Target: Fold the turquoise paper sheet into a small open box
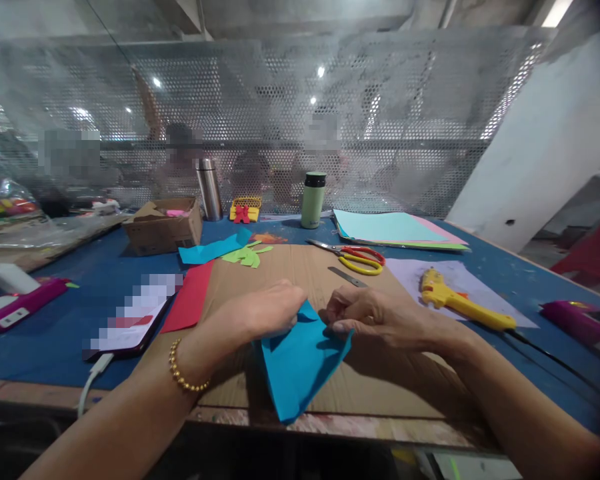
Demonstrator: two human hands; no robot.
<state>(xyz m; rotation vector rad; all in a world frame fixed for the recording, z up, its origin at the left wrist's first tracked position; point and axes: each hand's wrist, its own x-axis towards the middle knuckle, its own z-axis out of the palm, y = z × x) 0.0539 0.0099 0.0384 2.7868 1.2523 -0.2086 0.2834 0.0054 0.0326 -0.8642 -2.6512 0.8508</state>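
Observation:
A folded piece of blue paper (300,363) is held over the cardboard sheet (400,390), its pointed end hanging toward the table's front edge. My left hand (277,308), with a gold bead bracelet at the wrist, is closed on the paper's upper left edge. On the upper right edge, my right hand (363,313) pinches the same paper between thumb and fingers. Part of the paper's top is hidden behind the left fingers. Just beyond the right hand lie a metal blade (347,276) and scissors (353,257) with red and yellow handles.
A yellow glue gun (460,303) rests on pale paper at right. Red paper (189,297), a phone (135,317) and green scraps (247,255) lie left. Behind stand a cardboard box (164,227), a steel flask (209,190), a green bottle (313,200) and stacked coloured paper (390,227).

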